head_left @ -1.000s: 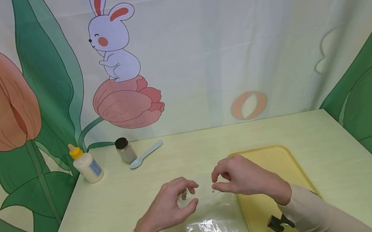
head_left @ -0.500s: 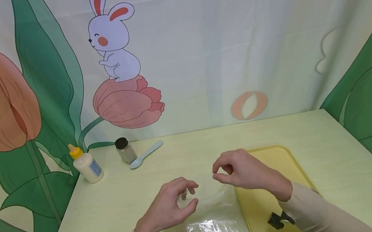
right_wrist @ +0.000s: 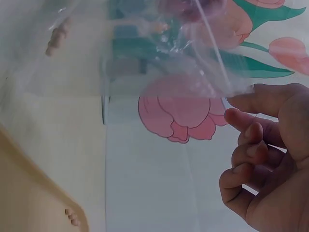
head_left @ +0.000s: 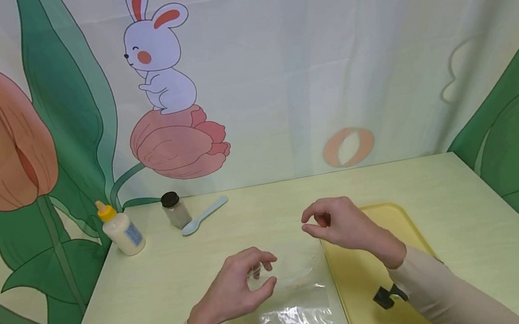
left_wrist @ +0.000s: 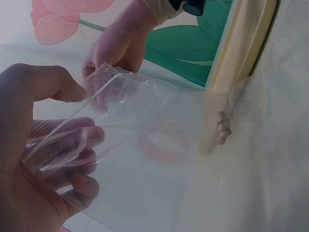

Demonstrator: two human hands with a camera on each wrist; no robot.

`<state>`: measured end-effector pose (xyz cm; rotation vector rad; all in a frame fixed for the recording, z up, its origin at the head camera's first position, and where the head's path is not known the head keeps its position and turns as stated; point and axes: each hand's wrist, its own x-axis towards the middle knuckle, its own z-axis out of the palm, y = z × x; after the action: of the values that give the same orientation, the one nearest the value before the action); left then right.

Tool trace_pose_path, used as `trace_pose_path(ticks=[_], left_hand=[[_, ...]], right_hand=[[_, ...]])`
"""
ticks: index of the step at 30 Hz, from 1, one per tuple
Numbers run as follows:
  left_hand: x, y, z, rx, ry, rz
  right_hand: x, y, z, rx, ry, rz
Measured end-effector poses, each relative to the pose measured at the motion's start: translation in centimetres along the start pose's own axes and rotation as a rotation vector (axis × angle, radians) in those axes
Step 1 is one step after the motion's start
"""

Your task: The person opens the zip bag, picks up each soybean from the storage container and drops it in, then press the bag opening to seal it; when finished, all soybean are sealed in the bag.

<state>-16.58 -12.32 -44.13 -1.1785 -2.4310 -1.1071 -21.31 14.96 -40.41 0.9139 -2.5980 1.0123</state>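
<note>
A clear plastic zip bag (left_wrist: pixel 159 111) hangs between the hands, its glossy lower part catching glare in the head view. My left hand (head_left: pixel 234 287) holds the bag at its zip-strip mouth, thumb and curled fingers apart around the film. Higher and to the right, my right hand (head_left: pixel 345 224) pinches the far end of the mouth between thumb and forefinger; the right wrist view shows those fingertips (right_wrist: pixel 234 101) right at the bag's corner. Small brown bumpy beads (left_wrist: pixel 223 128) show through the film.
A yellow tray (head_left: pixel 359 303) lies under the right forearm, with a small brown bumpy piece (right_wrist: pixel 72 217) by its edge. Toward the back left stand a white glue bottle (head_left: pixel 123 233) with a yellow cap and a black-lidded jar (head_left: pixel 177 212); a pale blue spoon (head_left: pixel 204 217) lies alongside.
My right hand has moved up and slightly right, away from the left hand, its fingertips drawing closer together. The left hand has stayed where it was.
</note>
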Motion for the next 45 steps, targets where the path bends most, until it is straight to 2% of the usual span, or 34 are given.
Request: trace_pose_path(ticks=[7,15,22,34,45], left_hand=[[0.0,0.0,0.0,-0.005,-0.004,-0.008],[0.0,-0.1,0.2,0.004,0.01,0.021],[0.0,0.0,0.1,0.005,0.01,0.02],[0.0,-0.2,0.0,0.012,0.018,0.027],[0.0,0.0,0.1,0.007,0.026,0.035]], right_hand=[[0.1,1.7,0.5,0.011,0.021,0.041],[0.1,3.4,0.9,-0.031,0.061,0.078],[0.1,4.8,1.2,-0.049,0.083,0.107],[0.1,7.7,2.1,-0.082,0.04,0.204],[-0.3,9.1,2.3,-0.138,0.005,0.275]])
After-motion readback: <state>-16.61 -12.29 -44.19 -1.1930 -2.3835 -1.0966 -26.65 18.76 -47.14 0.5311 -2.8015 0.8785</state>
